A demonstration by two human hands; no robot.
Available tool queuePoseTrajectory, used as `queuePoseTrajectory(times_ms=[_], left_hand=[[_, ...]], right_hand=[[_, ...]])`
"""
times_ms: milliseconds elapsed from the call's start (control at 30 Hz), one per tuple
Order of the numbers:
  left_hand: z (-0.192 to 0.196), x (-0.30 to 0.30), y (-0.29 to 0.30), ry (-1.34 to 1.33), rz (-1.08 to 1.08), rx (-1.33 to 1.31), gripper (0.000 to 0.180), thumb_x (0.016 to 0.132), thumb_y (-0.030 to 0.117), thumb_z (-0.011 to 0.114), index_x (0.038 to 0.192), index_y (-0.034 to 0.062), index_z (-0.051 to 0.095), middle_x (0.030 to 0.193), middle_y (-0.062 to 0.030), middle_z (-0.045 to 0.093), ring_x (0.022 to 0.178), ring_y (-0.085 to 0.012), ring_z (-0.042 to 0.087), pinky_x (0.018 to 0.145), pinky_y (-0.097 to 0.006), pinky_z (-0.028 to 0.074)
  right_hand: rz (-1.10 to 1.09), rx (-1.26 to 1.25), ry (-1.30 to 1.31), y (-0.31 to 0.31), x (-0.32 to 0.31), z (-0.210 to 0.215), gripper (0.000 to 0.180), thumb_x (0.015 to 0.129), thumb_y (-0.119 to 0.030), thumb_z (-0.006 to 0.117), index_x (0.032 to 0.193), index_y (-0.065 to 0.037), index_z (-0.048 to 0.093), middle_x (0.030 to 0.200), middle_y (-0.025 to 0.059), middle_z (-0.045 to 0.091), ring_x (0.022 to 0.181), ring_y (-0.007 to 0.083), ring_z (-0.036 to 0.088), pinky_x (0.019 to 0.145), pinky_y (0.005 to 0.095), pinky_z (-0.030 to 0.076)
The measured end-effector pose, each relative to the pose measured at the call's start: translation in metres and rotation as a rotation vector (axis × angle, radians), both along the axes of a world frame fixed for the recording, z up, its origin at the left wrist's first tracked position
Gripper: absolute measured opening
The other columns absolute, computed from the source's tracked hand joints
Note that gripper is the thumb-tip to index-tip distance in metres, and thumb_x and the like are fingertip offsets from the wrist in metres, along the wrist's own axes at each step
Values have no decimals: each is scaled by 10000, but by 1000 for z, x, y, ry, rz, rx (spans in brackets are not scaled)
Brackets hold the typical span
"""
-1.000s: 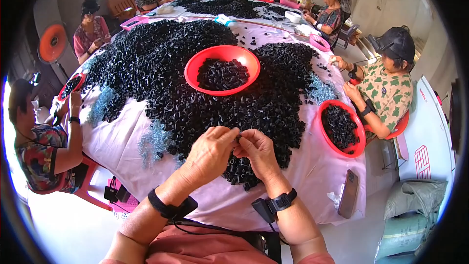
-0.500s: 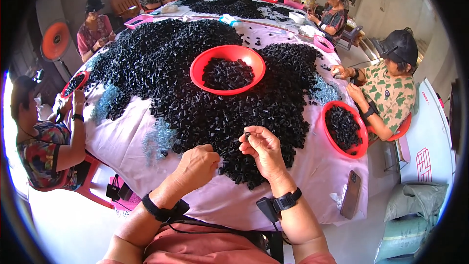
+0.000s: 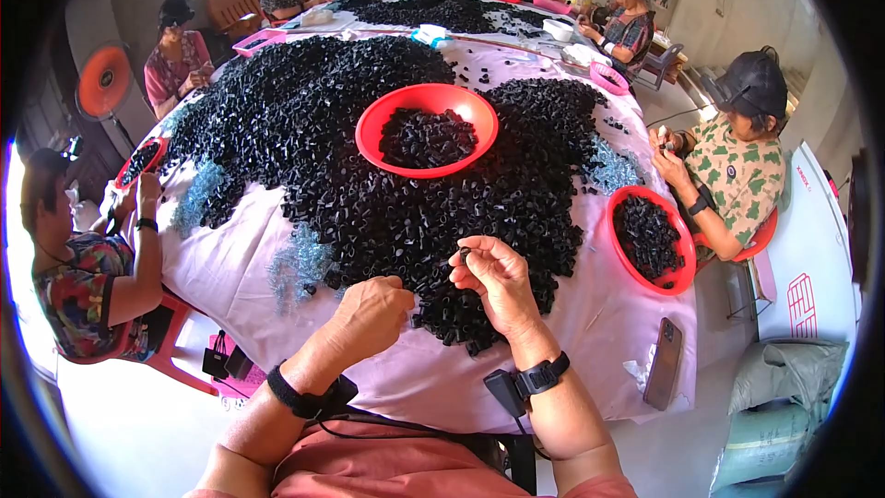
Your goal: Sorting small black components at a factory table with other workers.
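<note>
Between the thumb and forefinger of the right hand (image 3: 498, 286), I see a small black piece (image 3: 465, 255), pinched near the tips and held up over the near end of the black pile (image 3: 415, 217). The left hand (image 3: 369, 314) hangs just to its left, knuckles up, fingers curled in together; I cannot tell from my view whether anything sits inside them.

My main worry is that fingertip grip. The piece is tiny and mostly covered, so a slight roll of the thumb could let it slip, and since the pile right under the hand looks to be all the same dark bits, I doubt I could pick it out again.

Beyond the right hand, the red bowl (image 3: 477, 112) rests on the loose heap itself; a knock from an outstretched arm, or pieces shifting beneath it, could tip it and spill its load. To the right of that hand, the red basin (image 3: 685, 254) and the phone (image 3: 664, 364) lie near the edge of the table (image 3: 249, 258), where a wide sweep of the forearm could push either one over.
</note>
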State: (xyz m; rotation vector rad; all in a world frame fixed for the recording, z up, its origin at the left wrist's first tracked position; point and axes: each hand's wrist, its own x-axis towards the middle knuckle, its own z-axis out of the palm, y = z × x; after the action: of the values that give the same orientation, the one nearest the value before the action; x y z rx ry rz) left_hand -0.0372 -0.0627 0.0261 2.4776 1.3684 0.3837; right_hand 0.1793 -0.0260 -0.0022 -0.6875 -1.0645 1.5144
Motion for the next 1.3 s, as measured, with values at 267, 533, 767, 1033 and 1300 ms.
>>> queuePoseTrajectory(times_ms=[267,533,767,1033,1300], left_hand=[[-9,-5,-1,54,-23,-50,95,755,80,664,827,19,669,908,-153,612,873,-356,629,734,-450,517],[-2,-1,-2,-103,56,39,125,746,36,639,861,2,602,811,-162,621,785,-362,639,681,-434,516],[30,21,13,-495,131,131,172,757,-6,679,912,-18,606,789,-148,670,678,-247,684,624,-333,543],[32,42,22,-670,169,103,156,825,1,642,980,-24,646,848,-137,703,755,-217,708,681,-313,553],[28,48,22,-641,182,159,113,843,12,640,948,-14,676,828,-140,703,749,-210,711,654,-302,551]], right_hand=[[-2,-16,-7,-1,-1,3,201,962,-96,598,1150,-41,642,959,80,698,798,131,673,727,281,583],[24,7,-42,-2,-2,3,200,959,-103,604,1140,-36,655,971,86,700,808,134,675,735,281,581],[51,5,-90,-4,-2,4,190,941,-107,637,1113,-30,661,976,89,713,818,154,697,728,274,583],[54,11,-100,-5,-4,5,169,948,-69,620,1102,-4,640,948,89,714,808,143,698,723,264,586],[23,9,-80,-2,-5,2,148,936,-14,613,1083,-11,600,937,97,708,796,148,702,701,252,586]])
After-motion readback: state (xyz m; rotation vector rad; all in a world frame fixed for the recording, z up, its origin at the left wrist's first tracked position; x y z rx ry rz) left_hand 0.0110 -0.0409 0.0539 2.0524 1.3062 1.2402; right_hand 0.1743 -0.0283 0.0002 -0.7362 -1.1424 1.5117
